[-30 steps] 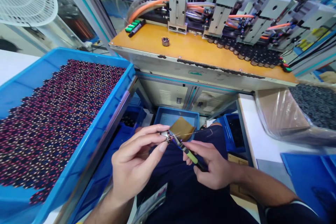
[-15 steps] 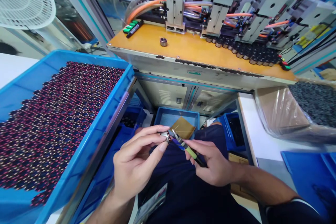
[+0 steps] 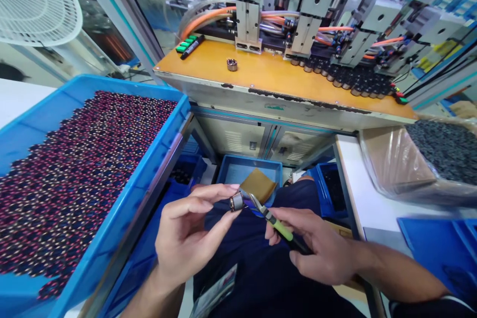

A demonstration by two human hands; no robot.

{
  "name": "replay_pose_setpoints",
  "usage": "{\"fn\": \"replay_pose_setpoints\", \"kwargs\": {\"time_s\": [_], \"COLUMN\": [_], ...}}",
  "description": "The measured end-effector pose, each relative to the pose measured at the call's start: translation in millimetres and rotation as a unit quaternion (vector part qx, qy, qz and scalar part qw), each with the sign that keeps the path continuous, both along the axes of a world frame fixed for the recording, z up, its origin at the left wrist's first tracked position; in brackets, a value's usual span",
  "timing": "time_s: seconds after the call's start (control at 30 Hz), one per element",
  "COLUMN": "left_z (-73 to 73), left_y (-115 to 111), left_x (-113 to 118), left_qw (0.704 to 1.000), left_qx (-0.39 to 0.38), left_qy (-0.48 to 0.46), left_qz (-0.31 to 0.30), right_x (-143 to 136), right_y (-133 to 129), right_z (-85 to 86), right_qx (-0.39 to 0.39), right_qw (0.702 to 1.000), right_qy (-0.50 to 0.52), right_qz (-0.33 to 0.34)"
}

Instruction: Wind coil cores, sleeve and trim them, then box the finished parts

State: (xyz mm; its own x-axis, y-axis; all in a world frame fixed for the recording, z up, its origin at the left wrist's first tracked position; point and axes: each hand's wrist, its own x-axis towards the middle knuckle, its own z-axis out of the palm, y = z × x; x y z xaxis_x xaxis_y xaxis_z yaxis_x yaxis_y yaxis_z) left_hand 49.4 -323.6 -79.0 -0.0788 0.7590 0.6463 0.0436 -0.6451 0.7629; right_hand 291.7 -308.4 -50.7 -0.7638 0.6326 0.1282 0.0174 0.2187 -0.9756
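Note:
Between the thumb and fingertips of my left hand (image 3: 192, 231) is a small round metal part (image 3: 237, 202) with a silver side and a darker, coppery end facing left. My right hand (image 3: 316, 243) is wrapped round pliers (image 3: 274, 222) with green and black handles. The plier jaws point up and left, just right of the part, and look slightly apart; whether they touch it I cannot tell. Below both hands is dark clothing with a badge.
A blue bin (image 3: 149, 159) full of small wound parts stands at left. An orange bench (image 3: 201, 62) ahead carries one round part (image 3: 231, 64), markers, a row of parts and machine heads. A blue tray (image 3: 231, 169) lies low ahead; a plastic-lined box (image 3: 391, 159) stands right.
The metal part has turned in my left fingers, so its silver side now shows more. My right hand and the pliers have moved right and down, slightly away from the part.

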Motion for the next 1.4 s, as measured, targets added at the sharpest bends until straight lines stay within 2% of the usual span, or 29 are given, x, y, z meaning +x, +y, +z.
{"fn": "replay_pose_setpoints", "kwargs": {"time_s": [0.37, 0.9, 1.17, 1.4], "left_z": [1.2, -2.7, -1.2, -3.0], "left_y": [-6.2, -12.4, -14.2, -13.3], "left_x": [-2.6, -1.6, -2.0, 0.3], "left_qw": [0.999, 0.999, 0.999, 0.998], "left_qx": [0.016, -0.028, -0.032, -0.048], "left_qy": [0.023, 0.012, 0.011, 0.001], "left_qz": [0.017, 0.021, 0.033, 0.033], "right_x": [-7.5, -9.0, -8.8, -11.2], "right_y": [0.6, -2.0, -2.5, 3.1], "right_z": [1.5, 3.3, 0.1, 2.3], "right_qx": [-0.017, -0.106, -0.094, -0.059], "right_qw": [1.000, 0.994, 0.995, 0.992], "right_qy": [0.007, -0.034, -0.033, -0.106], "right_qz": [0.012, 0.018, 0.009, -0.038]}}
